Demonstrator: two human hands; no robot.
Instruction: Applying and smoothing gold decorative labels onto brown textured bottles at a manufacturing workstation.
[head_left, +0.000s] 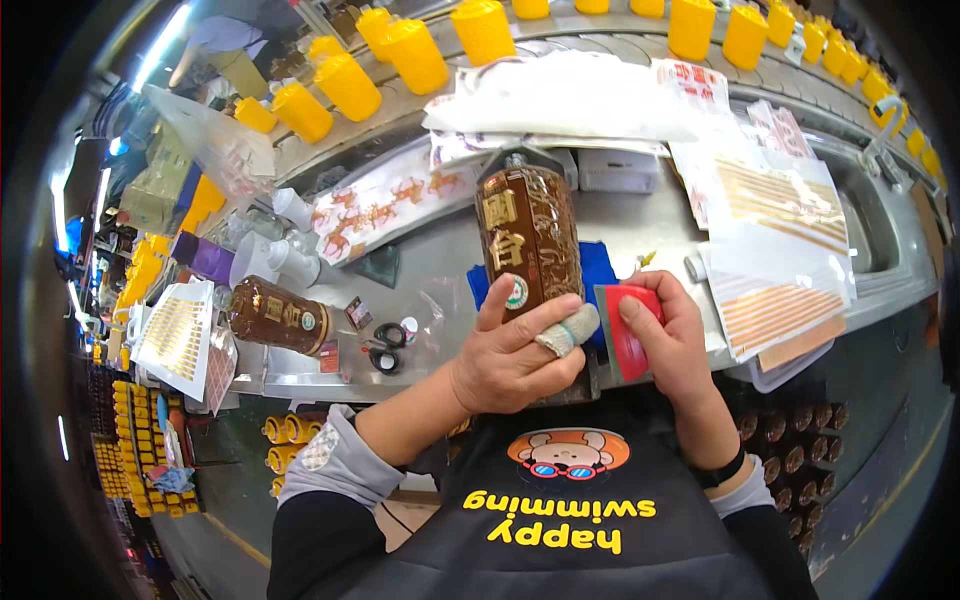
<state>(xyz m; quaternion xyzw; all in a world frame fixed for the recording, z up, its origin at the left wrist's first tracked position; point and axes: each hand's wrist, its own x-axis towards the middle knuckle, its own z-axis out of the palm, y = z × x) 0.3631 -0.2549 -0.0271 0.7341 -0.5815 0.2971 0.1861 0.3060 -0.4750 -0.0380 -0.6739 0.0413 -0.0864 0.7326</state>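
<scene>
A large brown bottle [535,225] with gold raised characters and a small round green-and-white sticker lies in front of me, its neck away from me. My left hand [525,350] grips its near end, thumb on the left side and fingers across the base. A knitted finger sleeve [567,332] covers one of those fingers. Beside it, my right hand [668,335] holds a red scraper [636,325] with a flat greyish blade, close to the bottle's base but apart from it. Under the bottle shows a blue cloth [597,265].
Left on the metal bench are another brown bottle [278,315], black scissors [385,350] and white cups [292,262]. Sheets of gold strips [770,300] lie right, beside a sink [870,215]. Yellow containers [415,57] line a conveyor behind. Several bottles [800,460] stand below right.
</scene>
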